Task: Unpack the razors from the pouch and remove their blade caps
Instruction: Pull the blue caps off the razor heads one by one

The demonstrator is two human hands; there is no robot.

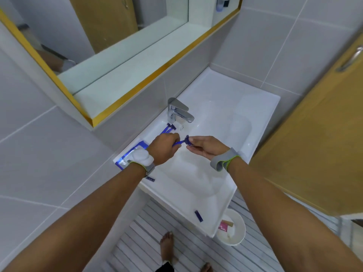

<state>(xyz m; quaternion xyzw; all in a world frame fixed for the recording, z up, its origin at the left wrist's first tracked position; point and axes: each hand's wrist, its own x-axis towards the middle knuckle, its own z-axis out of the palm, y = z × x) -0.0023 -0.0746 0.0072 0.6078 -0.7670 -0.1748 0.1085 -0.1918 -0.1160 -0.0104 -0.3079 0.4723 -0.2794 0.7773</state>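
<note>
Over the white sink [225, 118], my left hand [164, 147] grips the handle of a blue razor [181, 142]. My right hand [204, 147] pinches at the razor's head, fingers pointing left. Whether the cap is still on the head I cannot tell. Two more blue razors [168, 129] lie on the sink ledge beside the tap. The clear pouch with blue edges [130, 154] lies on the left ledge, partly hidden by my left wrist. Blue blade caps rest on the sink rim, one [150, 179] below my left wrist, another [198, 215] at the front edge.
A chrome tap [177, 110] stands behind my hands. A mirror with a yellow frame [121, 101] hangs above. A wooden door [318, 138] stands at the right. A white bin [234, 228] with rubbish sits on the striped floor below the sink.
</note>
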